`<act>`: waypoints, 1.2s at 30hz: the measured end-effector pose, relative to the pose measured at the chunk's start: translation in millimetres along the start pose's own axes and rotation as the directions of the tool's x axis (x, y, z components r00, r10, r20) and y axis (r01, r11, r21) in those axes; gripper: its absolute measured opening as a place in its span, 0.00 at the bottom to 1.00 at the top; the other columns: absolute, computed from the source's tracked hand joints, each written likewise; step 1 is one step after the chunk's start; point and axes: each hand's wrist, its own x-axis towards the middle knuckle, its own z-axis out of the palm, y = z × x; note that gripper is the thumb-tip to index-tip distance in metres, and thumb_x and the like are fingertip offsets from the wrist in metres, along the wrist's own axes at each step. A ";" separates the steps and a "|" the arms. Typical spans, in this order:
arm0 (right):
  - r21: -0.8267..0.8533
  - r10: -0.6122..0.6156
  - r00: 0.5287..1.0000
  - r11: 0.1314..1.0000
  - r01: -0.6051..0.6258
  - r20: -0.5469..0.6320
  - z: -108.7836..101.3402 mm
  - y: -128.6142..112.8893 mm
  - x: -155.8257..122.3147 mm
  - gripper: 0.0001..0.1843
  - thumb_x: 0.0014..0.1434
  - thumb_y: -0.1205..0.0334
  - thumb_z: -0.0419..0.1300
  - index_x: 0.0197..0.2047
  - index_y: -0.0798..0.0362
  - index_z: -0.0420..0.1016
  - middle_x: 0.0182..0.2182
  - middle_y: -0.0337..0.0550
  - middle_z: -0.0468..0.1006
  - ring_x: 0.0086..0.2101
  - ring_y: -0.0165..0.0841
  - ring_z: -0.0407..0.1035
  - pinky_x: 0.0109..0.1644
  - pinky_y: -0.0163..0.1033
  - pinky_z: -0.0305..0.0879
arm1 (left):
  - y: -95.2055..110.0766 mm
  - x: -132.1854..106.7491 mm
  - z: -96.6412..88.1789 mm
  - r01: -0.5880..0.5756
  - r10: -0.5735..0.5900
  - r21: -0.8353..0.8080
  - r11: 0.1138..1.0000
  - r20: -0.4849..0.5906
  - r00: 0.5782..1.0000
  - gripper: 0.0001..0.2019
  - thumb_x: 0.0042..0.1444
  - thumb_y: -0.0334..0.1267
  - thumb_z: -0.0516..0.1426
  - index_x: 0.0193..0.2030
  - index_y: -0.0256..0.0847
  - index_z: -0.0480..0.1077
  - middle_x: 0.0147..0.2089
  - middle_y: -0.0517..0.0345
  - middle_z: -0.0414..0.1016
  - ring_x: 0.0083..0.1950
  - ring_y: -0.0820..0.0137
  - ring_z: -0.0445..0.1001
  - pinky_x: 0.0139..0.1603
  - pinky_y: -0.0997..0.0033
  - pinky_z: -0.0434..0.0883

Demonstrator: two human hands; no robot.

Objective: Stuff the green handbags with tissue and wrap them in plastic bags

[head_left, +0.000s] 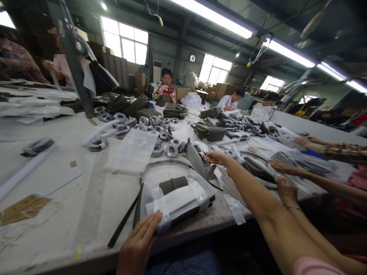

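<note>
My left hand [140,240] rests with its fingers stretched flat on the near left corner of a dark olive handbag [173,185]. Its thumb is hidden. White wrapping sheet [174,199] and strips of clear tape cover part of the bag, which lies at the table's front edge. A dark strap [123,217] trails off to the left. My right arm is stretched forward, and my right hand [215,157] has its fingers bent at the edge of a grey, pouch-like object [197,160] behind the bag. What the fingertips pinch is too small to make out.
Coiled straps in clear wrap [172,150] and more olive bags [210,131] crowd the table [63,202]. A white sheet [133,149] lies left of centre. A metal post [77,72] rises at left. To my right, a co-worker's hands [286,189] handle another bag.
</note>
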 end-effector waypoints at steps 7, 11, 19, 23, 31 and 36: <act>0.061 0.057 0.997 0.997 -0.054 -0.043 -36.0 18.5 -51.9 0.18 0.59 0.52 0.67 0.31 0.61 0.76 0.28 0.54 0.81 0.24 0.30 0.75 0.28 0.30 0.74 | -2.8 -2.9 2.3 0.003 -0.003 -0.006 1.000 0.014 1.000 0.23 0.66 0.32 0.48 0.67 0.45 0.63 0.59 0.58 0.76 0.55 0.68 0.77 0.54 0.70 0.77; 0.065 0.050 0.995 0.997 -0.044 -0.087 -35.1 55.0 -87.7 0.16 0.56 0.54 0.69 0.29 0.60 0.78 0.31 0.54 0.82 0.25 0.29 0.75 0.27 0.29 0.74 | -5.1 -5.1 4.0 -0.002 0.003 -0.019 1.000 0.025 1.000 0.22 0.66 0.33 0.48 0.65 0.45 0.64 0.60 0.59 0.75 0.56 0.68 0.76 0.55 0.71 0.76; -0.049 -0.075 0.976 0.997 0.066 -0.203 -13.6 108.2 -75.4 0.15 0.56 0.53 0.67 0.31 0.58 0.77 0.29 0.49 0.82 0.24 0.29 0.74 0.26 0.30 0.72 | -3.5 -3.1 1.2 -0.008 0.007 0.013 1.000 0.036 0.999 0.23 0.66 0.33 0.48 0.67 0.45 0.62 0.59 0.57 0.76 0.54 0.66 0.77 0.52 0.68 0.78; -0.238 -0.170 0.959 0.964 0.115 -0.225 -19.5 105.6 -60.8 0.11 0.56 0.56 0.65 0.31 0.56 0.77 0.28 0.46 0.82 0.23 0.30 0.74 0.27 0.32 0.70 | -2.9 -0.4 0.1 -0.021 0.021 0.020 1.000 0.016 1.000 0.23 0.66 0.33 0.47 0.68 0.45 0.60 0.58 0.57 0.77 0.53 0.66 0.78 0.52 0.69 0.78; -0.661 -0.405 0.900 0.721 0.206 -0.161 -47.6 90.8 -94.1 0.07 0.56 0.60 0.62 0.30 0.50 0.80 0.30 0.44 0.82 0.35 0.38 0.75 0.39 0.37 0.64 | -0.6 -4.3 3.2 0.028 -0.028 -0.035 0.999 -0.006 1.000 0.24 0.68 0.35 0.47 0.70 0.45 0.57 0.58 0.58 0.76 0.54 0.67 0.77 0.54 0.70 0.75; -0.759 -0.594 0.761 0.360 0.542 0.261 -38.1 64.1 -139.8 0.13 0.65 0.56 0.56 0.42 0.49 0.81 0.38 0.48 0.82 0.38 0.38 0.75 0.44 0.38 0.64 | 1.5 -5.9 2.9 0.108 -0.106 -0.087 0.990 0.025 0.994 0.23 0.66 0.33 0.48 0.67 0.40 0.60 0.58 0.54 0.75 0.55 0.67 0.77 0.55 0.70 0.74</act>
